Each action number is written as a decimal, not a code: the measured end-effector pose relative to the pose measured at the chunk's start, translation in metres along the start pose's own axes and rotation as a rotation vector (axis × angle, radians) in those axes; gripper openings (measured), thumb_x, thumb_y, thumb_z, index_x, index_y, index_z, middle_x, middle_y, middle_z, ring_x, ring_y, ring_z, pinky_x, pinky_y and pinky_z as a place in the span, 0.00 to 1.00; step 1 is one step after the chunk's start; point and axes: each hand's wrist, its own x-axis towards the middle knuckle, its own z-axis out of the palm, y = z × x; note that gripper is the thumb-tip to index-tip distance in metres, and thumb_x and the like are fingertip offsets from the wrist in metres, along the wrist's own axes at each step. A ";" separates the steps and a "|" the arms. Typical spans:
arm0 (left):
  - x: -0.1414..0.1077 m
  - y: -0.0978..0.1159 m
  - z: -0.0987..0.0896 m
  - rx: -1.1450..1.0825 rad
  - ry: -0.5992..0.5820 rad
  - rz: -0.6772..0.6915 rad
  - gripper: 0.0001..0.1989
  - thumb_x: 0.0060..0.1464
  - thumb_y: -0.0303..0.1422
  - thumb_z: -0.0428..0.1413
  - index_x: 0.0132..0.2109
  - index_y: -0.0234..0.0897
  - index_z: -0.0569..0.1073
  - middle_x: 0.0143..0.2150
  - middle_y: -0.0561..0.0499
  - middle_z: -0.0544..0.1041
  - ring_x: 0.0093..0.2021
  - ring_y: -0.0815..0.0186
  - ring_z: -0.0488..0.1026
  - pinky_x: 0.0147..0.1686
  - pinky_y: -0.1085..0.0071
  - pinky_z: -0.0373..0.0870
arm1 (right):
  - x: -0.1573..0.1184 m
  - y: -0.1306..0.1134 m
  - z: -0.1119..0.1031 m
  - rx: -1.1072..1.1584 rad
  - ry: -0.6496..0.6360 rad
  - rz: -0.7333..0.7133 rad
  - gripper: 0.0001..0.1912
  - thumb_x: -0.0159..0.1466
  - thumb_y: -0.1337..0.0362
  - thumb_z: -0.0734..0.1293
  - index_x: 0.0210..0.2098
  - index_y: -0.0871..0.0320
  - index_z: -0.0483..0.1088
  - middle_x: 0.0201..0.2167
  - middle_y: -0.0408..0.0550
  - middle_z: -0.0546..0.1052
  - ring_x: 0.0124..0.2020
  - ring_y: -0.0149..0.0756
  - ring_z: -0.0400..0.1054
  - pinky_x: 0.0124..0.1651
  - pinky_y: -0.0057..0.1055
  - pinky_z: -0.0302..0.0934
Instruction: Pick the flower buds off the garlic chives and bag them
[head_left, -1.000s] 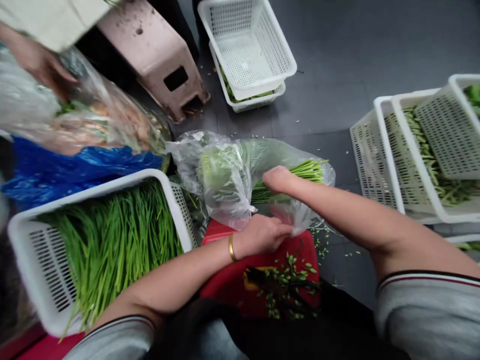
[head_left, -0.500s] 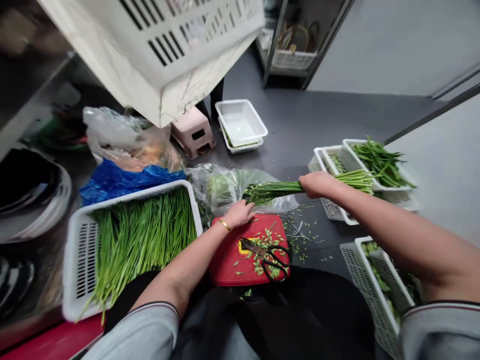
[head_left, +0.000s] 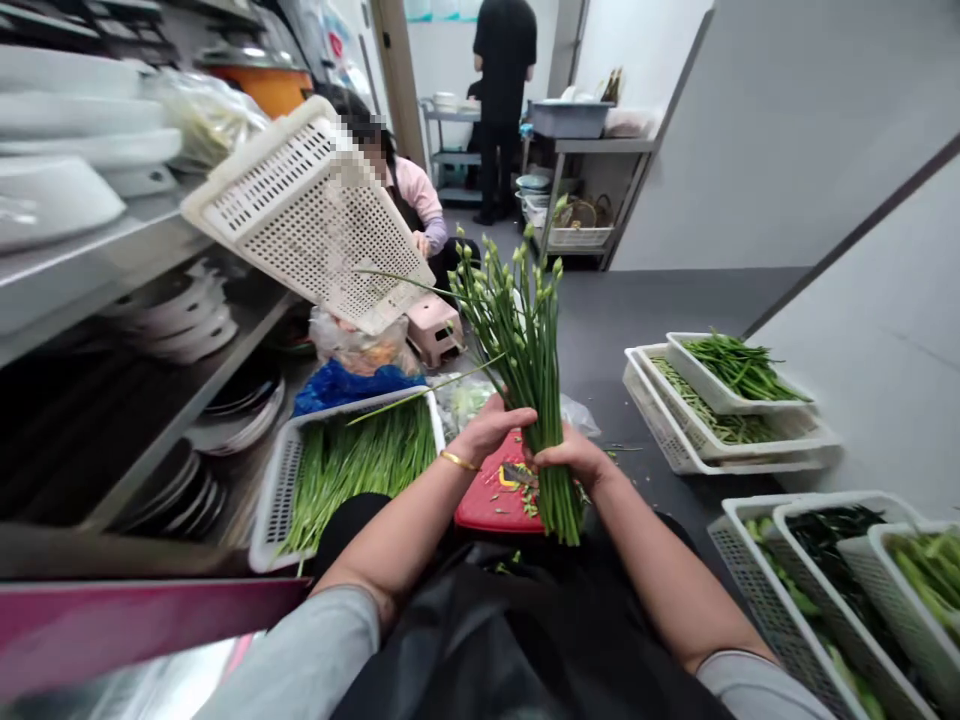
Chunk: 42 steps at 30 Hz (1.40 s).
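A thick bunch of flowering chives (head_left: 525, 350) stands nearly upright before me, buds up and cut ends down. My right hand (head_left: 577, 455) is wrapped round its lower stems. Against the left side of the bunch, slightly higher, my left hand (head_left: 491, 430) is closed on the stems with its thumb across them. Below lies a red board or lid (head_left: 484, 495) strewn with green bits. A pair of scissors (head_left: 517, 474) on it is partly hidden by the stems. Left of my hands, a white basket (head_left: 271, 500) holds long green chives (head_left: 360, 460).
Stacked baskets of green beans (head_left: 731, 370) and more vegetable baskets (head_left: 787, 580) stand on the right. Shelves with dishes (head_left: 172, 310) line the left. Ahead, a co-worker (head_left: 416, 190) is behind a tilted white basket (head_left: 322, 215); another person (head_left: 504, 100) stands farther back.
The chive bunch has swung from lying sideways at the right to upright in front of me. My left hand has risen from the board onto it. The tilted basket appears farther off.
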 end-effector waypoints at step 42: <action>-0.047 -0.064 -0.032 0.566 0.460 0.117 0.09 0.39 0.34 0.66 0.25 0.37 0.72 0.24 0.53 0.74 0.27 0.66 0.71 0.35 0.66 0.71 | 0.019 0.052 0.012 -0.734 0.411 -0.280 0.47 0.49 0.42 0.73 0.60 0.62 0.62 0.57 0.62 0.69 0.59 0.56 0.63 0.62 0.55 0.56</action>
